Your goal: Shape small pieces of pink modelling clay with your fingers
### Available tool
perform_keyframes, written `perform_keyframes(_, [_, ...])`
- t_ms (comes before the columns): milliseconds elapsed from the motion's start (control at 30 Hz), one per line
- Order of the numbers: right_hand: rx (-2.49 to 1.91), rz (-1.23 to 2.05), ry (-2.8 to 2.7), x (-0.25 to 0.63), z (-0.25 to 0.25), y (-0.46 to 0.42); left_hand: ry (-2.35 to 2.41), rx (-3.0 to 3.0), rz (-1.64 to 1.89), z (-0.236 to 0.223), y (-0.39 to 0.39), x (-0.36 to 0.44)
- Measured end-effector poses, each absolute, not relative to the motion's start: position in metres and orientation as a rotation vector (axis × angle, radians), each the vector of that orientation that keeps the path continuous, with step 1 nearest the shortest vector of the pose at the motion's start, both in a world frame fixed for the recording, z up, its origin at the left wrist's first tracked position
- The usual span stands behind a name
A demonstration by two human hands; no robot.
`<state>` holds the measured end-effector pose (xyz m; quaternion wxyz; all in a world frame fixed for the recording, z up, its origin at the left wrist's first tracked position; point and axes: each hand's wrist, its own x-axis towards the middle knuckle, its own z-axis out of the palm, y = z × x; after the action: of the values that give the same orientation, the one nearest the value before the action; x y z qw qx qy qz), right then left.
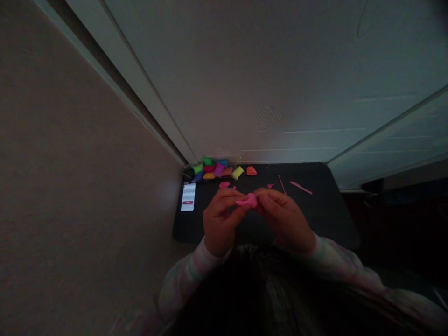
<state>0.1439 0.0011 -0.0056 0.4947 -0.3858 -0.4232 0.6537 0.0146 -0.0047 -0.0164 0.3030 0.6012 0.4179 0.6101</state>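
Note:
A lump of pink modelling clay [250,201], drawn out to a point on its left side, is held above the dark table [322,214]. My left hand [221,218] pinches it from the left between thumb and fingers. From the other side, my right hand [285,219] presses on it with bent fingers, the fingertips partly hidden. Just beyond my left fingers lies a flat pink clay piece [224,185]. A smaller pink clay bit [270,185] rests past my right hand, beside a thin pink stick [282,184] and a pink plastic clay knife [301,187].
Colourful clay packets [219,169] are heaped at the table's back left, with a yellow packet [238,173] and an orange clay lump [251,171] alongside. A lit phone [188,197] lies at the left edge. A white panel [224,93] rises behind the table; a wall [87,186] stands left.

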Motion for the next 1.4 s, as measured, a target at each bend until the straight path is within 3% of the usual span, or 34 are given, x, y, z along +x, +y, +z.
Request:
perform_keyframes(500, [-0.985,1.42,-1.177,0.1442,-0.0058,0.0007,1.049,1.652,1.669,-0.0198,-0.0056,0.0145])
perform_keyframes(1400, [-0.846,1.685,-0.859,0.1375,-0.0059,-0.0017,1.188,1.587,1.787,-0.0176,-0.0081,0.0214])
